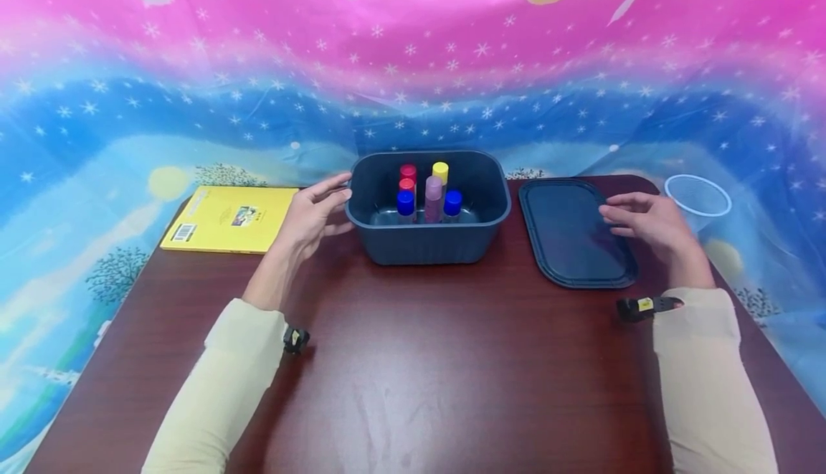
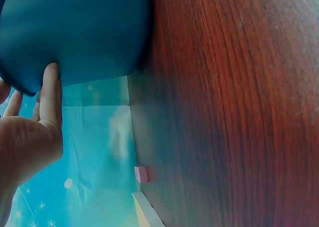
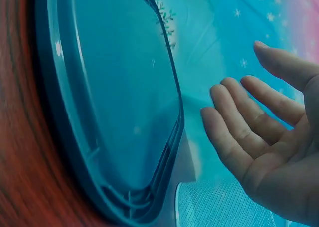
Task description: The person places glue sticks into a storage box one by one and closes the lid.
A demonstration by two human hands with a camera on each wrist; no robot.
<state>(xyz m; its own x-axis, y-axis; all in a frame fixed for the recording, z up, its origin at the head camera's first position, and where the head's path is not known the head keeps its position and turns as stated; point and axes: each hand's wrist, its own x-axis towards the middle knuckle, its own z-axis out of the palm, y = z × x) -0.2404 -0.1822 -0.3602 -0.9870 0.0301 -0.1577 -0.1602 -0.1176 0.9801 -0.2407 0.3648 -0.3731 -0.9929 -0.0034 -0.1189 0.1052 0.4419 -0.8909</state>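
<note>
A dark blue-grey plastic bin (image 1: 426,244) stands on the table, several slim tubes with red, yellow, purple and blue caps upright inside it; one is a purple tube (image 1: 433,198). At the bin's left end is my left hand (image 1: 312,216), fingers extended along the rim and outer wall. In the left wrist view, a fingertip of the left hand (image 2: 30,132) touches the bin wall (image 2: 75,33). The matching lid (image 1: 574,234) lies flat to the right of the bin. My right hand (image 1: 652,223), fingers loosely bent and holding nothing, hovers over the lid's right edge.
To the left lies a yellow book (image 1: 226,219). A pale mesh basket (image 1: 698,196) stands beyond the right table edge. A small pink block (image 2: 141,174) shows near the table edge in the left wrist view. A printed cloth (image 1: 413,65) hangs behind the table.
</note>
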